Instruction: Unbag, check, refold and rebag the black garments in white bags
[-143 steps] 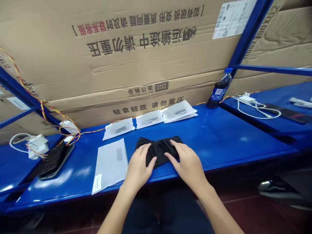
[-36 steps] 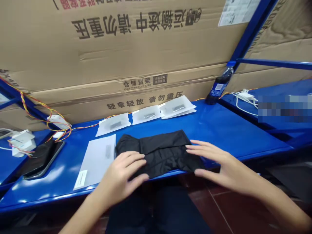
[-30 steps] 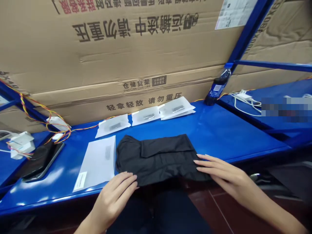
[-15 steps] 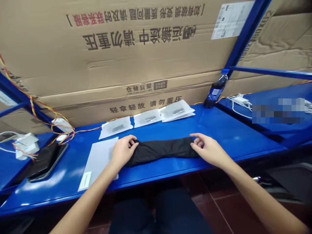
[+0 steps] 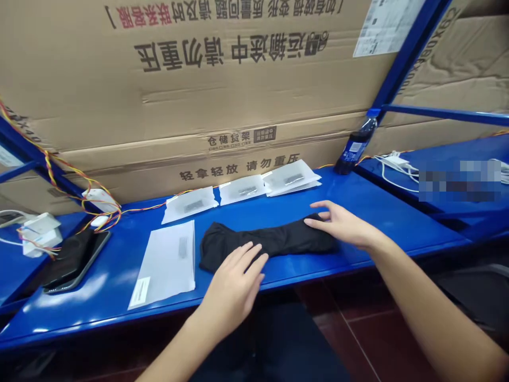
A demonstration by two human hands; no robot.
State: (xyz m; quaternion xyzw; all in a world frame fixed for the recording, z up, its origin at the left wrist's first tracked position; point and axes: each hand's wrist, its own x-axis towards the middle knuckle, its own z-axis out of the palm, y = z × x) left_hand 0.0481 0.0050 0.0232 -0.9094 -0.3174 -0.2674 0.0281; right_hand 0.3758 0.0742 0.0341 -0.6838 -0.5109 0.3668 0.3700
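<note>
A long folded black cloth [image 5: 274, 240] lies across the blue shelf [image 5: 377, 212] in front of me. My left hand [image 5: 238, 278] rests palm down at the cloth's front edge, left of its middle, fingers stretched out. Over the cloth's right end is my right hand [image 5: 338, 223], thumb and fingers apart, with the thumb touching or just above the fabric. Left of the cloth lies a flat white packet [image 5: 165, 265] with a small label. Behind it are further white packets in a row [image 5: 191, 205], [image 5: 242, 190], [image 5: 292, 178].
A dark bottle [image 5: 356, 146] with a blue cap stands at the back right. At the left lie a black wallet-like object [image 5: 71, 260], white adapters [image 5: 40, 233] and twisted red-yellow wires [image 5: 50, 164]. Large cardboard [image 5: 238, 101] stands behind, between blue shelf posts [image 5: 413, 53].
My left hand has let go of the cloth's left end and moved right, opening flat. My right hand has loosened from the right end and spread its fingers.
</note>
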